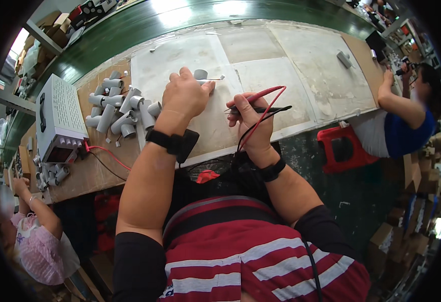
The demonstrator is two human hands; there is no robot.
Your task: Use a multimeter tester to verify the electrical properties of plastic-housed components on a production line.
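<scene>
While left hand (184, 95) pinches grey fitting (200, 75) | right hand (251, 120) holds probes (260, 100)

- You are wearing a shirt (260, 261) striped in red, white and dark grey, over black sleeves.
- Your right hand (253, 121) is gripping one red probe (260, 94) and one black probe (268, 108), trailing red and black leads.
- Your left hand (185, 95) is pinching a pale grey fitting (200, 75).
- Grey fittings (122, 108) are piling up near the desk's left edge.
- A white meter box (59, 118) is sitting at the left edge of the brown desk (92, 171).
- Green belt (129, 35) is lining the far edge.
- A red stool (344, 148) is showing beyond the near edge.
</scene>
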